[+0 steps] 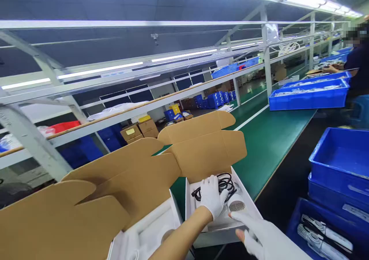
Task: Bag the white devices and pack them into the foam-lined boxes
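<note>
An open cardboard box point(201, 152) with a white inner tray point(250, 204) stands on the green bench in front of me. Inside lie a white hair-dryer-like device point(236, 204) and its coiled black cable point(226, 183). My left hand point(211, 196), in a white glove, presses down on the cable and device in the tray. My gloved right hand point(259, 235) rests at the tray's near right edge, its fingers touching the device's round grille end. A second open box point(115, 183) with an empty white moulded insert point(150, 233) stands to the left.
The green bench point(268, 140) runs away to the right, carrying long blue trays point(309, 94) of parts. Stacked blue bins point(340, 167) stand at my right; the lowest holds white devices point(325, 233). Another person point(356, 60) works at the far right. A metal rack frame point(144, 75) spans overhead.
</note>
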### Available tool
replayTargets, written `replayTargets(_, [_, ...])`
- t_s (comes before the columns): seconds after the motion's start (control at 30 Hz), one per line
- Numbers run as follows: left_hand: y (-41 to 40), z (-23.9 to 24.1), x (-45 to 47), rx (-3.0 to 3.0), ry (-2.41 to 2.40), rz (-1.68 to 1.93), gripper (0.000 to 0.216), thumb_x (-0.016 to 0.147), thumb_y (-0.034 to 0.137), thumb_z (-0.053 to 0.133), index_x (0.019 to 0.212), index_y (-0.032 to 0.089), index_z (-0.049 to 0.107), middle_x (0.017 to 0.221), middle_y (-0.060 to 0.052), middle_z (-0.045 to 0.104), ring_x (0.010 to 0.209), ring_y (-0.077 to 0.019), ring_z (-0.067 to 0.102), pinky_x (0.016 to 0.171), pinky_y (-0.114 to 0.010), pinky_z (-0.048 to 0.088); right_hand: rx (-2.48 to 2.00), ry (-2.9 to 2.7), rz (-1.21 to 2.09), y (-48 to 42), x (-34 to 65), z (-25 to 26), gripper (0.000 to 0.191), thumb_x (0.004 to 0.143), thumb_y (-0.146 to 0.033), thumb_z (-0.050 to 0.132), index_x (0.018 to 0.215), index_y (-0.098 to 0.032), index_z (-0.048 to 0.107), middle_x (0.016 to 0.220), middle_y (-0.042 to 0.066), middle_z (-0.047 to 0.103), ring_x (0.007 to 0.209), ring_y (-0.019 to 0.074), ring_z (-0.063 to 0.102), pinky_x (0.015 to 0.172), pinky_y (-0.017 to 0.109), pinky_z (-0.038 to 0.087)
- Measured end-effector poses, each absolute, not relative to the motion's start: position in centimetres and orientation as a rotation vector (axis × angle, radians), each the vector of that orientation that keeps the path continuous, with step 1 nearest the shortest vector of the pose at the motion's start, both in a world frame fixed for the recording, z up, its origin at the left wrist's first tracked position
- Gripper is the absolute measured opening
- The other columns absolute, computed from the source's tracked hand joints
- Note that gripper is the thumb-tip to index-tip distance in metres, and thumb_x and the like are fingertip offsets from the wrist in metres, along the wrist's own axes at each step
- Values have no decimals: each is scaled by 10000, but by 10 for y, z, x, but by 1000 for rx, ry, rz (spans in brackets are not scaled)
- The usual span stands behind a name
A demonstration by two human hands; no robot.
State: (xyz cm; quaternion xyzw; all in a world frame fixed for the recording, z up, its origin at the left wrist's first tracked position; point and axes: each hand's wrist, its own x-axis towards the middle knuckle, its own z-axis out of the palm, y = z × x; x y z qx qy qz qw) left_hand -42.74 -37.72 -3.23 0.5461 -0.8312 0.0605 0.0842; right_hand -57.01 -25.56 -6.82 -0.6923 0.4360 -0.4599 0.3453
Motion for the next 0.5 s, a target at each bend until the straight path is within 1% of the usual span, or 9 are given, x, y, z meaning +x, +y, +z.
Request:
replayTargets(0.07, [-393, -37, -438, 1623, -2515, 257, 661, 1055, 498, 402, 1547, 58, 449, 1624, -205, 450, 1451, -395, 473, 1257, -606, 330, -2307, 1448, -1324, -263, -583, -101, 477, 912, -342, 596, 1378, -258, 651, 1182, 133, 779, 817, 282, 769, 690, 374, 634])
replayTargets(0.1, [-405, -35, -447, 1604, -2539, 289, 655, 1060, 517, 377, 1532, 73, 475, 1623, -195, 457, 1442, -392, 484, 1249, -606, 347, -2503, 1664, -1381, -274, -586, -115, 474, 892, -291, 595, 1358, -237, 658, 1199, 146, 769, 821, 300, 764, 679, 394, 634])
replayTargets(0.2, [-446, -16, -476, 1513, -2625, 381, 611, 1057, 509, 418, 1490, 94, 538, 1614, -174, 478, 1507, -407, 399, 1274, -646, 286, -2626, 2255, -1279, -331, -594, -135, 276, 908, -229, 564, 1123, -174, 728, 954, 152, 754, 666, 296, 704, 541, 394, 578])
replayTargets(0.23, [-456, -7, -481, 1488, -2639, 413, 609, 1047, 491, 465, 1502, 91, 526, 1627, -172, 460, 1547, -414, 325, 1295, -662, 222, -2570, 2353, -1156, -356, -599, -133, 237, 944, -231, 543, 1074, -165, 730, 921, 150, 735, 679, 294, 699, 550, 390, 573])
replayTargets(0.3, [-466, 10, -477, 1432, -2613, 489, 657, 1023, 482, 535, 1541, 82, 474, 1660, -174, 408, 1588, -421, 218, 1313, -674, 137, -2493, 2348, -922, -409, -608, -119, 236, 1004, -249, 526, 1103, -152, 716, 1005, 169, 721, 821, 302, 716, 651, 390, 590])
replayTargets(0.37, [-454, 23, -452, 1290, -2573, 560, 674, 1021, 507, 524, 1548, 91, 459, 1655, -173, 416, 1563, -416, 282, 1308, -658, 194, -2498, 2267, -807, -469, -610, -98, 247, 1021, -260, 555, 1182, -128, 688, 1123, 189, 701, 981, 308, 702, 755, 393, 593])
replayTargets(0.43, [-418, 25, -410, 1036, -2587, 570, 559, 1023, 489, 492, 1458, 147, 570, 1577, -132, 532, 1492, -377, 422, 1293, -616, 281, -2542, 2194, -764, -531, -601, -75, 256, 1020, -283, 601, 1205, -118, 668, 1159, 166, 686, 1055, 288, 677, 808, 386, 588])
replayTargets(0.47, [-393, 23, -386, 982, -2591, 510, 519, 1007, 512, 505, 1407, 202, 624, 1543, -97, 576, 1467, -347, 464, 1283, -586, 322, -2549, 2164, -742, -562, -592, -64, 263, 1025, -301, 613, 1216, -125, 659, 1177, 140, 680, 1073, 268, 671, 831, 385, 589])
replayTargets(0.5, [-367, 18, -360, 999, -2494, 405, 462, 946, 576, 579, 1300, 305, 702, 1451, -30, 663, 1408, -322, 541, 1222, -544, 431, -2547, 2142, -722, -592, -582, -54, 264, 1029, -312, 621, 1220, -134, 656, 1194, 118, 677, 1082, 252, 668, 857, 394, 592])
